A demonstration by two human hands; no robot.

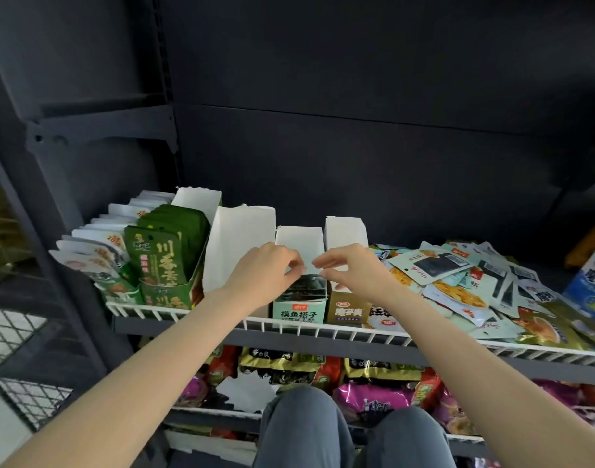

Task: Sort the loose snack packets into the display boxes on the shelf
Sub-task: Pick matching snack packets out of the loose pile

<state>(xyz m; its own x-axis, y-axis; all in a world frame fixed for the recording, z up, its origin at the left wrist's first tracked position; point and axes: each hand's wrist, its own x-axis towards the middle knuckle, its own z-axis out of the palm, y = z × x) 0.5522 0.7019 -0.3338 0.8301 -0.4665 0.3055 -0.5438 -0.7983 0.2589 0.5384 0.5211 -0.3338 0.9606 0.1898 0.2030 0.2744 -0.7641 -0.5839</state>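
Note:
Several display boxes stand in a row on the wire shelf (222, 319). A pale green box (299, 309) sits in the middle with dark packets (308, 285) inside. My left hand (265, 271) and my right hand (353, 268) are both over this box, fingers curled and pinching the top edges of the packets in it. A brown box (348, 310) stands just to its right. A green box (168, 265) full of green packets stands to the left. A heap of loose snack packets (458, 285) covers the right part of the shelf.
White packets (97, 251) stand in rows at the far left. A tall white box (238, 244) stands beside the green one. A blue box (589, 285) is at the far right. The lower shelf holds purple and gold bags (373, 393). My knees are below.

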